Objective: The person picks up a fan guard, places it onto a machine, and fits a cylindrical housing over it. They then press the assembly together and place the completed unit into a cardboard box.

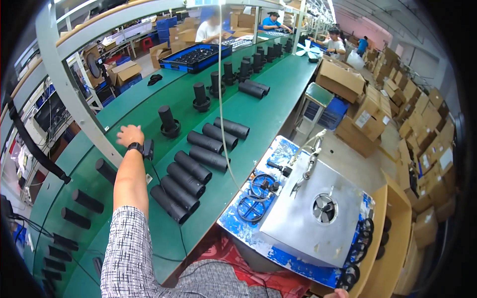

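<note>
My left hand [130, 135] reaches out over the green conveyor belt [278, 94], back of the hand up, nothing visible in it. A black band [137, 147] sits on its wrist. Closest to it is an upright black cylinder on a round base [169, 123], just to its right. Two rows of black tubes [193, 168] lie on the belt to the right of my forearm. Only a sliver of my right hand [341, 294] shows at the bottom edge, below a metal box with a fan opening [318, 211].
More upright cylinders [201, 97] line the belt farther away, and dark tubes [87, 201] lie along its left side. Black rings [252, 197] and a hanging tool [310, 160] sit by the blue worktop [283, 149]. Cardboard boxes [343, 79] stack at right. Other people work far along the line.
</note>
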Demonstrator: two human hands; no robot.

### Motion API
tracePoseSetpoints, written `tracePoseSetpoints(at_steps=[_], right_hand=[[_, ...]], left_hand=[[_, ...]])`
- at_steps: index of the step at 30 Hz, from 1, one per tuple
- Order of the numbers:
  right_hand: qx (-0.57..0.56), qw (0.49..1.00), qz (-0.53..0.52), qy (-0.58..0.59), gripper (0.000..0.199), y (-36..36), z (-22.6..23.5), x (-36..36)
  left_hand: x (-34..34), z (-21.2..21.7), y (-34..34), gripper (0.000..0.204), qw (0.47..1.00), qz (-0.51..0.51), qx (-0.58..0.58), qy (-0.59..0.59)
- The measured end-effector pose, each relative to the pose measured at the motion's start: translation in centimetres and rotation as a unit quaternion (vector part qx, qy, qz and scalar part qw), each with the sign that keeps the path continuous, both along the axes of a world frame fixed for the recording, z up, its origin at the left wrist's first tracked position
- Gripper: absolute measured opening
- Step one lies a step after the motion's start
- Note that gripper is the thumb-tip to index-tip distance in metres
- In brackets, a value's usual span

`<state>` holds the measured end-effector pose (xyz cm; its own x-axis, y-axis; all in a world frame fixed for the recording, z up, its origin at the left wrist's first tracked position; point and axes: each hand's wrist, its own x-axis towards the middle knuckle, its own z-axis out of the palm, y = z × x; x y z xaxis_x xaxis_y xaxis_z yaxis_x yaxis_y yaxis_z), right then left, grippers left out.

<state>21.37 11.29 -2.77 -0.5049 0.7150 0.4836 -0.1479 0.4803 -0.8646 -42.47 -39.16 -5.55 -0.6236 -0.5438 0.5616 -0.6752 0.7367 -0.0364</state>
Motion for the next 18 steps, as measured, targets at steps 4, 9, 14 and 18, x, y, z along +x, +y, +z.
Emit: tracePoseSetpoints(at_steps=[4, 9, 14, 18], right_hand=[[-0.052, 0.996, 0.069, 0.004, 0.046, 0.6, -1.0, -0.3], [-0.062, 0.992, 0.108, -0.037, 0.042, 0.4, -1.3, 0.1], [-0.105, 0.986, 0.123, -0.029, 0.037, 1.1, -2.2, 1.2], [-0.088, 0.992, 0.090, -0.024, 0.026, 1.6, -4.8, 2.5]], left_hand=[[1.8, 0.3, -0.6, 0.029, 0.988, -0.117, 0.101, -0.022], [10.7, 6.8, 2.8, 0.024, 0.944, -0.328, 0.031, 0.004], [22.2, 10.9, 1.8, 0.027, 0.856, -0.479, 0.145, 0.129], [28.3, 3.8, -1.3, 0.036, 0.833, -0.424, 0.347, 0.084]])
